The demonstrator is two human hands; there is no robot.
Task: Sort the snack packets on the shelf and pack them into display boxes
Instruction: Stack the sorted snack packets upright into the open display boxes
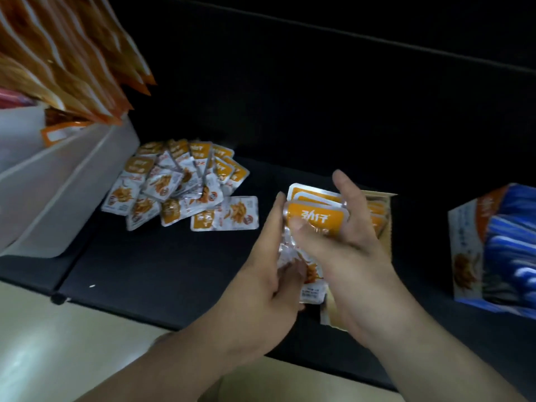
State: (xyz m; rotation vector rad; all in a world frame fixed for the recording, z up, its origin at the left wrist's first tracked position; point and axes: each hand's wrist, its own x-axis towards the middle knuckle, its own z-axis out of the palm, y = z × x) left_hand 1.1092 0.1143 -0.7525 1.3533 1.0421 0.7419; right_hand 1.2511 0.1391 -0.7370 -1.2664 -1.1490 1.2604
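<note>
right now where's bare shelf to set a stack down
Bare shelf in front of the loose pile, between the white bin and the left hand; a narrower strip between the display box and blue box. Crowded around the held packet stack.

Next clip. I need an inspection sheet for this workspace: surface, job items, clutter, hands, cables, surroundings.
Surface: dark shelf, with a small white speck near its front edge.
Job's things: loose pile of packets lying left of centre; stack of packets held between both hands; open cardboard display box behind the right hand, with orange packets already in it; blue display box at far right, holding blue packets.
Clutter: white plastic bin at left with long orange packets standing in it.
Hands: left hand and right hand both grip the stack.
Cables: nothing seen.
Surroundings: pale floor below the shelf; the back of the shelf is too dark to read.
</note>
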